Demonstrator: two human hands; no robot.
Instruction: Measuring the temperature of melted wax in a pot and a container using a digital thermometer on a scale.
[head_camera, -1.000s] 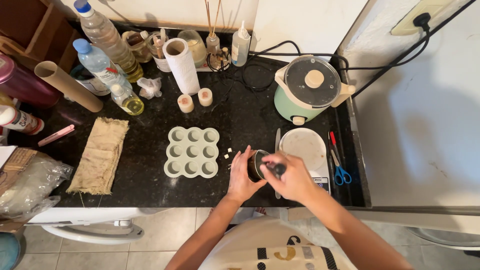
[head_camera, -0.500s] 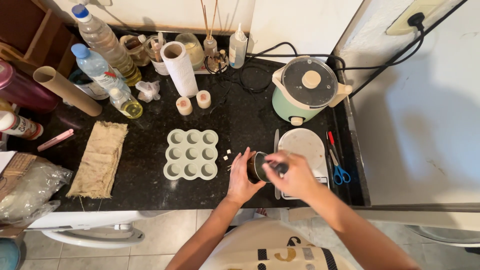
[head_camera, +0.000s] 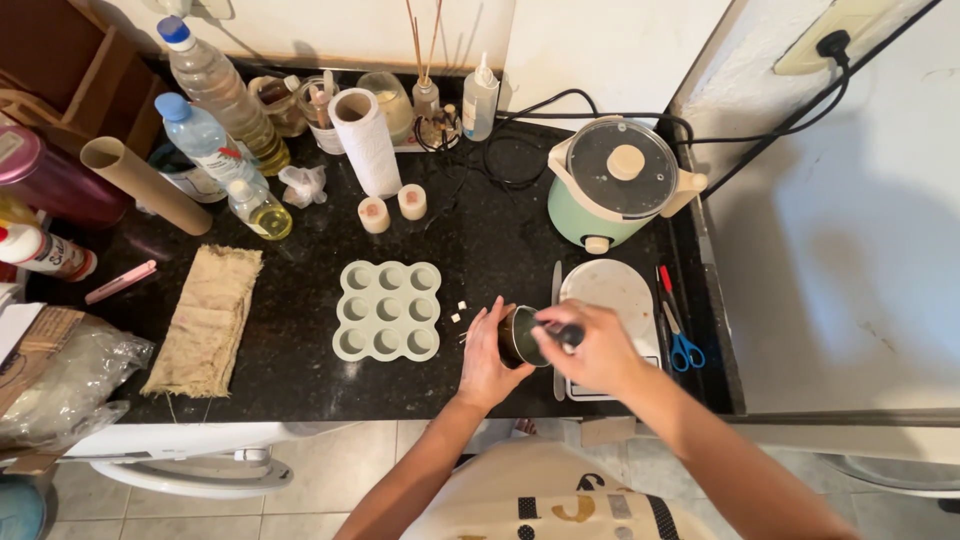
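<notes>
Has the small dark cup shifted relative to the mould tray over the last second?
No. The cup, held in the left hand, sits the same gap right of the tray, beside the white scale.

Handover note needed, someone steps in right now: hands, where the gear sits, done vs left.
Left hand: steadies the small dark cup at the counter's front edge.
Right hand: over the cup's mouth, gripping a dark handle; tool tip hidden.
Silicone mould: left of the cup, all nine cavities look empty. Small white bits lie between them.
White kitchen scale: under the right hand, bare.
Done: gear laid out. Left: nothing in the mould yet.
</notes>
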